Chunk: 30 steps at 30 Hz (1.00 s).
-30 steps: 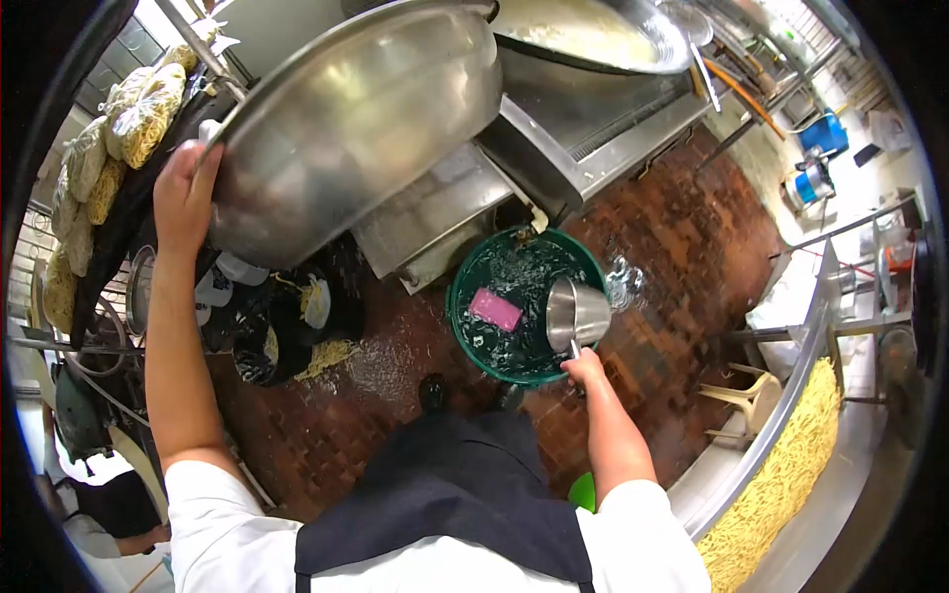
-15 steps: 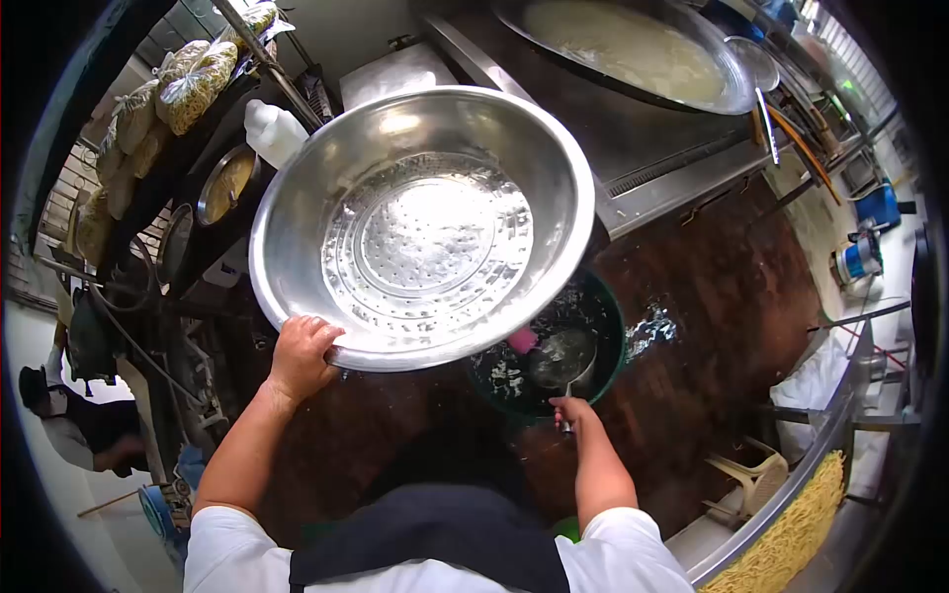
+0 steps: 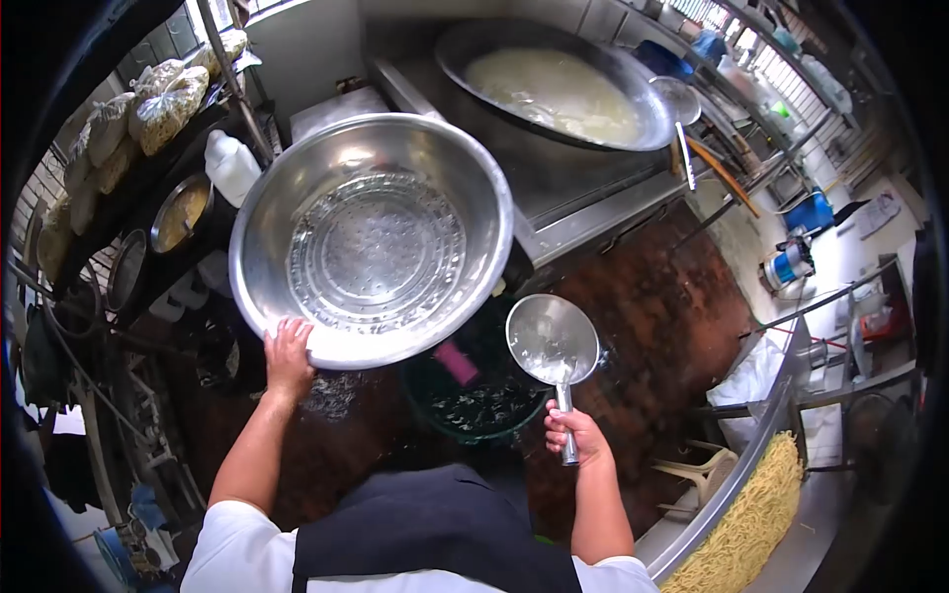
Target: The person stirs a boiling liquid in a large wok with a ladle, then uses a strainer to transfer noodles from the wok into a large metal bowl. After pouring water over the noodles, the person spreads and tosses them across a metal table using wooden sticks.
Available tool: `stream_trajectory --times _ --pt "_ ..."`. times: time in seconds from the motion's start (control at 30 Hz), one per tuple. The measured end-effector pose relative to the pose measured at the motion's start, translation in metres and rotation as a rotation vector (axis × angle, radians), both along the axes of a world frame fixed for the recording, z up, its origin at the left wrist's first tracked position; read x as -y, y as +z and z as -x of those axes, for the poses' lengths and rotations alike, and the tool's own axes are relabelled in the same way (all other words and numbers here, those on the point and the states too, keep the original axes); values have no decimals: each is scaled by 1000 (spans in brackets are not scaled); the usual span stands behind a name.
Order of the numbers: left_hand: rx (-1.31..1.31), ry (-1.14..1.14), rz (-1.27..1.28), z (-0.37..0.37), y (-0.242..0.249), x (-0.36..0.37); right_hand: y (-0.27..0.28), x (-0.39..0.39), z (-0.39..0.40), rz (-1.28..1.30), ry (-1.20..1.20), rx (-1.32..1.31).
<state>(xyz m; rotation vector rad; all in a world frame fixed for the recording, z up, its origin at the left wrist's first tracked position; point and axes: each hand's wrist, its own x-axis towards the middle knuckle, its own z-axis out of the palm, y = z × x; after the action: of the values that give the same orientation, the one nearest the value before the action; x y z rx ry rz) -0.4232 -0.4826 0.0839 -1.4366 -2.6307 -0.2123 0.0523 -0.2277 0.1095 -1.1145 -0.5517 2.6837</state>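
Steel basin (image 3: 381,232) left of centre, left hand (image 3: 289,358) fingers curled over its lower-left rim. Right hand (image 3: 578,437) fingers closed round the handle of the metal dipper (image 3: 552,336), right of centre. Basin hides part of the green tub (image 3: 484,433) and pink block (image 3: 457,364) below. White jug (image 3: 230,168) near basin's left rim; wok (image 3: 554,94) upper middle. Lower right: noodles (image 3: 746,519), plastic stool (image 3: 704,469). Gap between basin and dipper. Open brick floor (image 3: 657,316) right of dipper, up to the stove edge (image 3: 593,233).

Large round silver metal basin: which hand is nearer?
Left. The left hand holds the basin at its rim; the right hand is apart, holding a round silver metal dipper.
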Motion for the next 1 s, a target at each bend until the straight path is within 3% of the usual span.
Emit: stream_trajectory --times 0.17,0.23,0.27,0.33,0.37,0.47,0.6,0.7,0.83,0.9,0.93,1.0 --pt "-77 176 -50 -11 -18 2 74 -100 20 -255 82 91" --pt "-47 579 -93 -25 -19 -6 91 -148 43 -387 136 120" --pt "-57 600 -79 -36 -19 -12 97 -170 55 -463 158 143" --pt "143 878 -298 -68 -22 -23 104 -218 83 -519 208 137" --pt "149 932 -263 -86 -30 -25 108 -240 100 -541 227 124" --pt "252 822 -230 -152 -51 -22 107 -296 147 -583 263 97" --pt "777 791 -267 -229 -34 -32 88 -349 202 -623 259 113" --pt "1156 768 -112 -262 -58 -13 84 -368 214 -531 172 65" --pt "1195 606 112 -286 -68 -16 73 -380 203 -614 205 114" --pt "1202 647 241 -286 -71 -29 68 -380 192 -809 271 249" --pt "1181 687 389 -286 -68 -31 69 -379 185 -814 275 257" --pt "1192 670 446 -279 -91 -26 75 -376 169 -834 223 362"
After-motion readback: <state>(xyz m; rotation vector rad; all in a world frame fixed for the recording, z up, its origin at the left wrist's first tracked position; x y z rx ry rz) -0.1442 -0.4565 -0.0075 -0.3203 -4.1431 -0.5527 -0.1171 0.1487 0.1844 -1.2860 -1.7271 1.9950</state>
